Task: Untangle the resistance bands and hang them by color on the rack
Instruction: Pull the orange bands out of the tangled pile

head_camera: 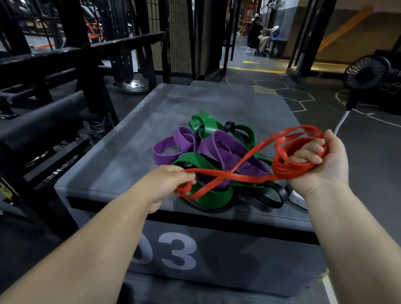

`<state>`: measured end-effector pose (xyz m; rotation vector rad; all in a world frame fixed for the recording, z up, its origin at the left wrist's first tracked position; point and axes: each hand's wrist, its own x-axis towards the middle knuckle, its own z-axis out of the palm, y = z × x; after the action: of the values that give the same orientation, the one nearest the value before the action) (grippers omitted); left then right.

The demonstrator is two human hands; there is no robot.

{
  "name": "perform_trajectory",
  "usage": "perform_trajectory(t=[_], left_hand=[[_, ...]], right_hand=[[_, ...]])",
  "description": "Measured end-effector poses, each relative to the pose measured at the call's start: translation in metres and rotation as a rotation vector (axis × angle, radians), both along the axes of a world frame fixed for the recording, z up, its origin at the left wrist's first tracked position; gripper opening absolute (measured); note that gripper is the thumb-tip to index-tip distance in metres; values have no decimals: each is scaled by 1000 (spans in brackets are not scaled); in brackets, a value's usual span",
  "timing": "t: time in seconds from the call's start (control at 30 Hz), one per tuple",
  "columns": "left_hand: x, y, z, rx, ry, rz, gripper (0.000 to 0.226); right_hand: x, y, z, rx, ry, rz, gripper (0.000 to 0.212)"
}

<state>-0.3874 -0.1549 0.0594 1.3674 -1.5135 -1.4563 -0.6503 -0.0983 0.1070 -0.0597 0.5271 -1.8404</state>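
Both hands grip the red band (248, 159): left hand (166, 183) pinching one end, right hand (320, 159) curled round coils.

A: The bands?
B: Smooth, rubbery strips with a soft sheen: red band (292, 171), purple bands (228, 147), green bands (205, 125).
A: The box (122, 153) under them?
B: Matt grey covering, suede-like, scuffed pale in patches. The rack (74, 22) is dull, black painted metal.

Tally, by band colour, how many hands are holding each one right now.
Red bands: 2 (left hand, right hand)
Purple bands: 0
Green bands: 0
Black bands: 0
Total: 2 hands, both on red
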Motion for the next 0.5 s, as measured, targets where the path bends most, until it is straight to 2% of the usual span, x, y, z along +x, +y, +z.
perform_trajectory(t=[0.13, 0.23, 0.33, 0.5], left_hand=[[4, -1, 8, 183, 373, 45, 15], [5, 1, 13, 301, 526, 92, 21], [2, 1, 14, 366, 585, 127, 23], [-1, 0, 14, 382, 543, 163, 23]], right_hand=[[-5, 0, -2, 42, 70, -35, 41], [-5, 0, -2, 86, 136, -39, 42], [-1, -1, -1, 139, 232, -11, 44], [12, -4, -9, 192, 382, 34, 42]])
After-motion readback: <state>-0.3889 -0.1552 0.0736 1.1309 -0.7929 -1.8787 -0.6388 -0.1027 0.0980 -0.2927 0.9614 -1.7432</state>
